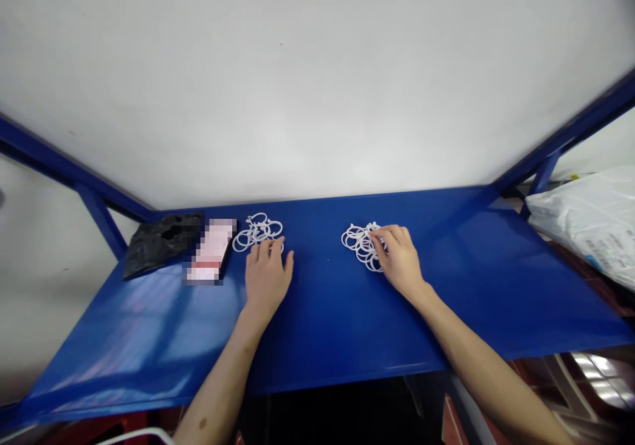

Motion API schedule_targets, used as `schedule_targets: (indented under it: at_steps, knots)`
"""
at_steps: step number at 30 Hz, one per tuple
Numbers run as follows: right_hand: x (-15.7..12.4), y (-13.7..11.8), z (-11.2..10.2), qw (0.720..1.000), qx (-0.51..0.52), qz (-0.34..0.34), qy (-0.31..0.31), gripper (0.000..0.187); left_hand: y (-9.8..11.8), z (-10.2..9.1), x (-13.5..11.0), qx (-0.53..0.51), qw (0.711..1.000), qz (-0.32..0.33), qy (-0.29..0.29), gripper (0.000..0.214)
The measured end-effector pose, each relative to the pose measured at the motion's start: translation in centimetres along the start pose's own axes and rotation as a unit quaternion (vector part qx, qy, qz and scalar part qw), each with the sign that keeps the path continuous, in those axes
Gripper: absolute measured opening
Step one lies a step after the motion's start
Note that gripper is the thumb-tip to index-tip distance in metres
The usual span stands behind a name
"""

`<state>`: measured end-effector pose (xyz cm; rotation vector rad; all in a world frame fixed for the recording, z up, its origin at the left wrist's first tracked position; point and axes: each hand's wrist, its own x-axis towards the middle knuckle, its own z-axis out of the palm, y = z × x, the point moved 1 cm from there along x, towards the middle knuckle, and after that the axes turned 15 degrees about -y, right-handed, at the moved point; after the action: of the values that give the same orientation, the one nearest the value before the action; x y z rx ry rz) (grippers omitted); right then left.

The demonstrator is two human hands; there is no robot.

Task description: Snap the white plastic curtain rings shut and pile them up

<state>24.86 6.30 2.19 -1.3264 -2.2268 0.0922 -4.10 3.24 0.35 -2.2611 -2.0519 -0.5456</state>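
Two loose piles of thin white plastic rings lie on a blue table. My left hand rests palm down at the near edge of the left pile of rings. Its fingers are stretched out with the thumb apart, and the fingertips partly cover the nearest ring. At the right pile of rings, my right hand has thumb and forefinger closed on a white ring at the pile's right side. That hand hides some of the rings beneath it.
Left of the rings lies a phone-like flat object, its surface blurred out. A crumpled black plastic bag sits beyond it. White wall rises behind the table, with blue frame bars at both sides. A clear-wrapped white package stands at right.
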Motion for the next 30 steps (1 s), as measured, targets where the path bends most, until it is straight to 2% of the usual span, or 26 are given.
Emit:
schedule_targets:
  at_steps: [2,5,8,12,15,18,20,22,26,30]
  knots:
    - [0.0,1.0,-0.2,1.0,-0.023,0.021,-0.002,0.017,-1.3,-0.2,0.1,0.043,0.999,-0.02,-0.022,0.028]
    - [0.1,1.6,-0.2,0.999,-0.038,0.033,-0.004,0.018,-1.9,-0.4,-0.1,0.081,0.995,-0.018,-0.062,0.022]
    - [0.2,1.7,-0.4,0.998,-0.035,0.043,0.004,0.018,-1.5,-0.4,-0.1,0.084,0.994,-0.003,-0.074,0.019]
    - [0.2,0.9,-0.6,1.0,-0.003,0.024,0.018,0.015,-0.1,-0.5,0.0,0.019,0.999,0.015,-0.048,0.011]
    - [0.0,-0.6,-0.4,0.998,0.056,-0.033,0.004,0.012,1.5,-0.6,-0.2,-0.069,0.994,0.086,-0.024,0.009]
    - [-0.5,-2.4,0.4,0.981,0.161,-0.077,-0.076,0.016,3.4,-0.6,-0.8,-0.131,0.972,0.192,-0.037,0.011]
    - [-0.9,-3.5,1.2,0.957,0.242,-0.066,-0.146,0.021,4.4,-0.4,-1.2,-0.157,0.953,0.25,-0.064,0.012]
    - [-1.2,-4.1,2.0,0.934,0.305,-0.036,-0.182,0.021,5.0,-0.1,-1.5,-0.174,0.937,0.29,-0.089,0.015]
    - [-1.5,-4.4,3.0,0.915,0.368,0.002,-0.168,0.017,5.0,0.2,-1.7,-0.177,0.926,0.321,-0.085,0.02]
    - [-1.4,-4.2,3.2,0.909,0.382,-0.003,-0.166,0.02,4.9,0.3,-1.8,-0.198,0.923,0.32,-0.081,0.02]
